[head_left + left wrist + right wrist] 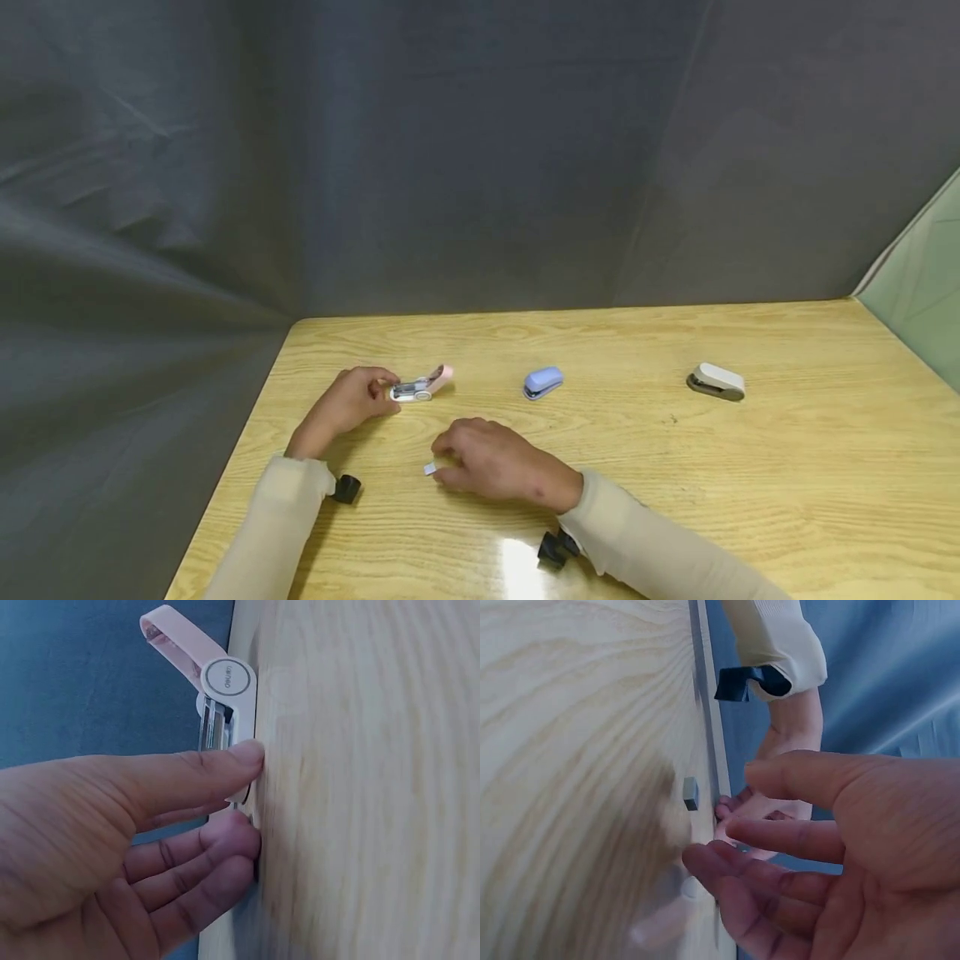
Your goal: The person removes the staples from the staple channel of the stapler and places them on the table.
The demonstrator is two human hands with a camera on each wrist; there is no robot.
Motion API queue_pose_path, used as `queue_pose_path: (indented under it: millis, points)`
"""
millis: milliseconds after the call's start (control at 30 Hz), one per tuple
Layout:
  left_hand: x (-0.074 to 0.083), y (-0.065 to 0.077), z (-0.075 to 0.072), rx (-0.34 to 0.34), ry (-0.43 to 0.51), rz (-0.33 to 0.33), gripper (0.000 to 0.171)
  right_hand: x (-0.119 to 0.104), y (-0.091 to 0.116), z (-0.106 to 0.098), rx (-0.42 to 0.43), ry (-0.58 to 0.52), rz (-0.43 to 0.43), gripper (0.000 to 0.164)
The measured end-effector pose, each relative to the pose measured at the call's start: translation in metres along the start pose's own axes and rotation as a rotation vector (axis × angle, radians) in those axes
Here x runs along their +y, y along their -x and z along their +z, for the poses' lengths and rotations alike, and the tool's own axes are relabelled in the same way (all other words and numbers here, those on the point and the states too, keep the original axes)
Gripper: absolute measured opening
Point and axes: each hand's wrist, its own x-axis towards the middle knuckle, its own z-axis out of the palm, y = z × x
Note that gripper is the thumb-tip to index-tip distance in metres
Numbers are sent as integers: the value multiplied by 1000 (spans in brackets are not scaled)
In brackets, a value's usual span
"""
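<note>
A pink-and-white stapler (422, 388) lies on the left part of the table, its pink top arm swung up and its metal staple channel exposed. My left hand (355, 402) pinches the front end of its white base; the left wrist view shows the thumb (225, 763) on the near side of the stapler (227, 679). Closer to me, my right hand (491, 461) hovers beside a small block of staples (430, 468). In the right wrist view this block (691, 793) rests on the table, apart from the loosely bent fingers, which hold nothing.
A blue stapler (543, 382) sits near the middle of the wooden table (810, 467). Farther right lies a white-and-grey stapler (716, 382). Behind the table's back edge hangs a dark curtain (480, 167), which also covers the left side.
</note>
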Motion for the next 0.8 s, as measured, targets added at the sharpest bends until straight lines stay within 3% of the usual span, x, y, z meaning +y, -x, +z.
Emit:
queue_pose_path:
  millis: [133,267,400,533,633,800]
  points:
    - [5,9,0,11,-65,14,43,-3,6,-6,23,25,12,40]
    - [14,16,2,20,-121,25,50,-6,13,-14,60,52,-9,46]
    - [25,22,2,74,-198,56,59,-5,21,-21,104,113,-44,51]
    - [33,29,2,163,-260,127,68,-1,30,-25,116,142,-75,60]
    - [41,33,2,220,-265,217,69,3,36,-28,112,150,-88,66]
    - [55,43,6,247,-270,323,70,7,44,-30,144,209,-106,70]
